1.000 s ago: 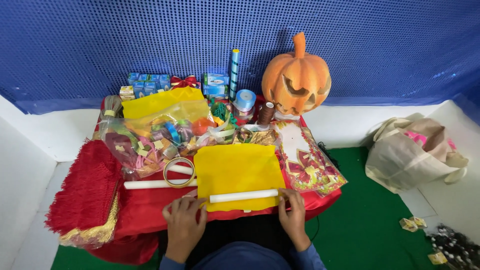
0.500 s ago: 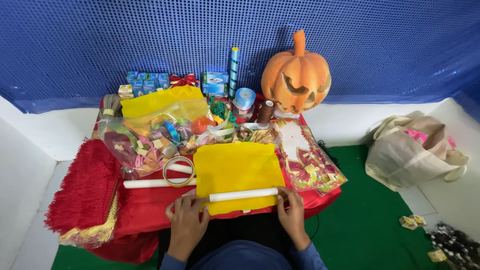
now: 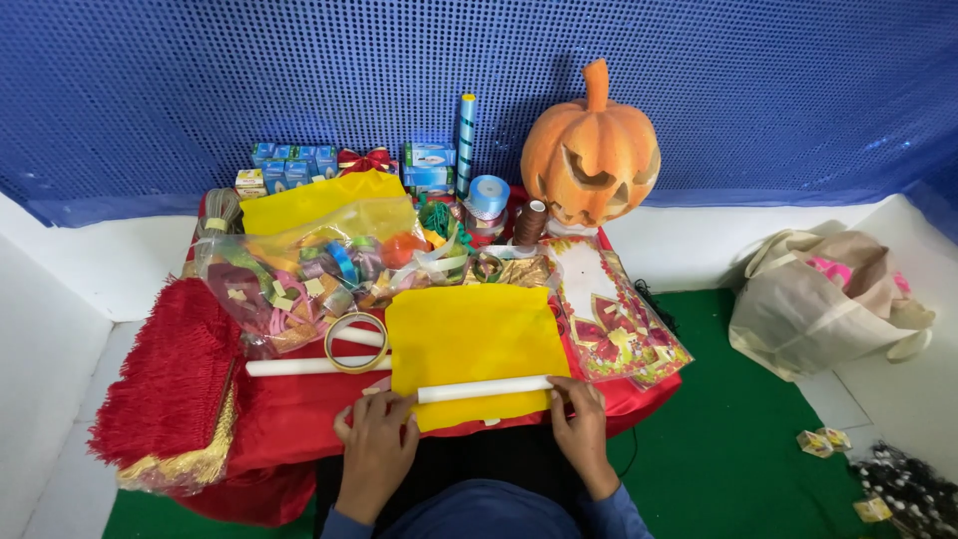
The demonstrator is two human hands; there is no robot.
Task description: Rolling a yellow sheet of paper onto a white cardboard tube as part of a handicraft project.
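Note:
A yellow felt sheet [image 3: 475, 334] lies flat on a red-covered table [image 3: 299, 414]. Across its near edge rests a white tube [image 3: 484, 387]. My left hand [image 3: 377, 449] grips the tube's left end, fingers curled over it at the sheet's corner. My right hand [image 3: 579, 419] holds the tube's right end at the sheet's other corner. A second white tube [image 3: 304, 366] lies to the left, with a roll of clear tape [image 3: 355, 341] over it.
A clear bag of ribbons [image 3: 299, 269], small blue boxes [image 3: 289, 165], a blue tape spool [image 3: 487, 195] and an orange pumpkin [image 3: 591, 150] fill the far side. Red fringed cloth [image 3: 170, 369] hangs left. A patterned packet [image 3: 611, 314] lies right. A beige bag [image 3: 823, 299] sits on the floor.
Both hands stay on the tube's ends with only slight shifts of the fingers. The tube and the yellow sheet hold their place.

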